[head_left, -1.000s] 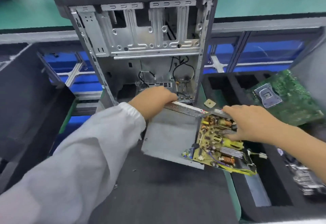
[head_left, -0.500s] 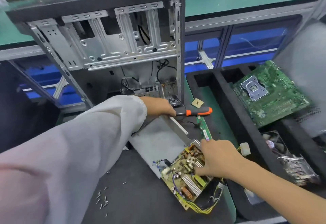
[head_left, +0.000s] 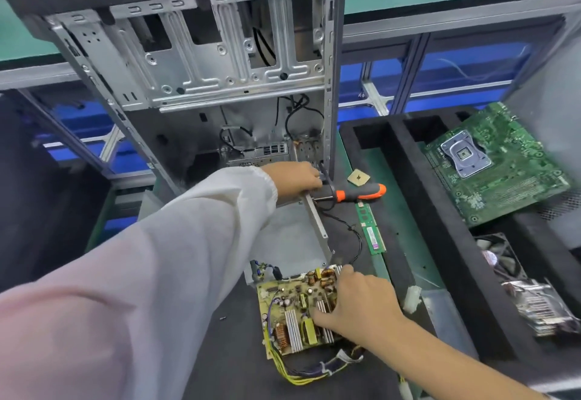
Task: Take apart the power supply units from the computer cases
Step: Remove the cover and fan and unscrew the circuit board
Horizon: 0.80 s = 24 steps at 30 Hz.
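Fingers [head_left: 323, 318] of the right hand [head_left: 361, 302] are being pressed onto the yellow board [head_left: 292, 314], at six o'clock from the grey metal box [head_left: 289, 239] being gripped by the left hand [head_left: 294, 176]; it should be slid out slowly, wires kept loose.

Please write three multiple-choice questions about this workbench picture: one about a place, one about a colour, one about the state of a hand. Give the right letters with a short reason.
1. Where does the memory stick lie?
A. inside the computer case
B. on the bench, right of the metal housing
C. on the motherboard

2. Which colours has the screwdriver handle?
A. orange and black
B. blue and white
C. all yellow

3. What does the right hand do?
A. hangs idle
B. holds the screwdriver
C. grips the yellow power supply board

Answers:
1 B: it lies flat beside the metal housing.
2 A: orange ends, black middle.
3 C: its fingers curl over the yellow power supply board and its heat sinks.
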Each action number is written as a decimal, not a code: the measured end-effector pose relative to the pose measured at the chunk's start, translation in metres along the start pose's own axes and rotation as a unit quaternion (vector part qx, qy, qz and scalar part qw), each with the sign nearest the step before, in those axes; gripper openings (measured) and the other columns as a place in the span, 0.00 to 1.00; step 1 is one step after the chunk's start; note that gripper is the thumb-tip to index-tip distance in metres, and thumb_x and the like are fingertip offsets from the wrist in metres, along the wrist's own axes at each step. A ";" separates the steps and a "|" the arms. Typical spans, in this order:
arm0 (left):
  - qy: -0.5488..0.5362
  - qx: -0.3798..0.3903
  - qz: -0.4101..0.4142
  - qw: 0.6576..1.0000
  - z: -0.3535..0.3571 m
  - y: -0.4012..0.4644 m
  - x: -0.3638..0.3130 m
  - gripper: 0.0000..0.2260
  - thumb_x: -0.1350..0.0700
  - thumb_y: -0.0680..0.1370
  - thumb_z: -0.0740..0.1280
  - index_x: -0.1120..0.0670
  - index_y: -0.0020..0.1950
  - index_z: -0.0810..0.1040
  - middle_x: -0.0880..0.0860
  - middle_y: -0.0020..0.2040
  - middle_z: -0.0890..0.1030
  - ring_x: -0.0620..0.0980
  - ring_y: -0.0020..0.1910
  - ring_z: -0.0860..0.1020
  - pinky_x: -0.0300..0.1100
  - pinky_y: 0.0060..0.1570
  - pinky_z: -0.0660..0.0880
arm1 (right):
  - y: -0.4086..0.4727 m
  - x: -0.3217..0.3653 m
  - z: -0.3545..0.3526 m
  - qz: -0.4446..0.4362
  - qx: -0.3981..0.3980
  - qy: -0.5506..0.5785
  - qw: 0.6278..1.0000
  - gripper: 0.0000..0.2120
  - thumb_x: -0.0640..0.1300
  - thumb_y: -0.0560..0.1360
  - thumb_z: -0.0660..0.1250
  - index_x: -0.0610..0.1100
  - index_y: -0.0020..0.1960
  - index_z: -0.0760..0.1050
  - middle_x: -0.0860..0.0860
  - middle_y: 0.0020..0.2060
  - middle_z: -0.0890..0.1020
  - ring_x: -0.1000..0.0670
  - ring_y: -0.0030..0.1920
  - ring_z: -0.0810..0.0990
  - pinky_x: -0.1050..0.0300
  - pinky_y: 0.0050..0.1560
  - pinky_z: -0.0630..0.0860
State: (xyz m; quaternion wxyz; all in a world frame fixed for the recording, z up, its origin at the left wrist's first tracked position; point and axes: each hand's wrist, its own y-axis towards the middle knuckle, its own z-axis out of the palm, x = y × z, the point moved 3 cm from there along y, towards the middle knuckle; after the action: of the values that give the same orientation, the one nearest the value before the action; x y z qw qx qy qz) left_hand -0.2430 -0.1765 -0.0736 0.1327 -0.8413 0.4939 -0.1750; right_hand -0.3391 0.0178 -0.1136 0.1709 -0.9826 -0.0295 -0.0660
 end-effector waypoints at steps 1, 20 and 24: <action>-0.023 -0.028 -0.034 0.999 0.000 -0.005 0.004 0.13 0.63 0.79 0.60 0.57 0.63 0.73 0.55 0.59 0.75 0.54 0.59 0.72 0.47 0.52 0.72 | -0.001 0.000 0.002 0.002 -0.002 -0.002 1.000 0.30 0.73 0.67 0.59 0.45 0.46 0.62 0.54 0.32 0.70 0.49 0.43 0.82 0.56 0.34 0.67; -0.089 0.051 -0.356 0.929 0.065 -0.087 -0.008 0.11 0.67 0.74 0.59 0.52 0.36 0.64 0.49 0.38 0.73 0.54 0.51 0.77 0.54 0.66 0.56 | 0.081 -0.056 -0.048 0.032 -0.040 0.108 0.993 0.16 0.55 0.78 0.63 0.42 0.50 0.66 0.46 0.45 0.76 0.42 0.48 0.77 0.51 0.41 0.72; -0.124 0.053 -0.362 0.923 0.072 -0.085 -0.010 0.08 0.67 0.76 0.58 0.55 0.43 0.71 0.51 0.41 0.76 0.56 0.58 0.72 0.62 0.73 0.47 | 0.095 -0.055 -0.017 0.042 0.093 0.099 0.990 0.09 0.45 0.81 0.60 0.41 0.49 0.61 0.39 0.52 0.75 0.40 0.52 0.76 0.52 0.46 0.72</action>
State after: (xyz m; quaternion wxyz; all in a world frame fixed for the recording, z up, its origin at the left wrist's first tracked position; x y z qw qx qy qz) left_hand -0.1505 -0.1234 -0.1067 0.1645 -0.9695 0.1257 -0.1314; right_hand -0.3878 -0.0793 -0.1370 0.2660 -0.9515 0.0228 -0.1531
